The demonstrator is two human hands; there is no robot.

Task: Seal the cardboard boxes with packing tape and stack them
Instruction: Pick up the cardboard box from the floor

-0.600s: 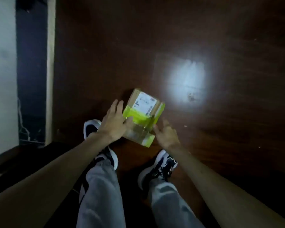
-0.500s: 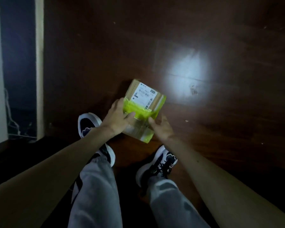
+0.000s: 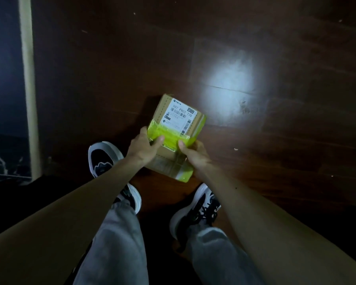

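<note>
Floor (image 3: 286, 48): dark brown wood boards, glossy, with one bright patch of reflected light (image 3: 232, 79) and a few pale specks (image 3: 235, 149).
Shoes: a black-and-white pair, left shoe (image 3: 103, 161) and right shoe (image 3: 195, 214), both flat on the floor, apart.
Trousers (image 3: 119, 243): grey, covering both legs.
Pale upright strip (image 3: 28, 79): at the far left, beside a dark blue panel (image 3: 4, 68).
</note>
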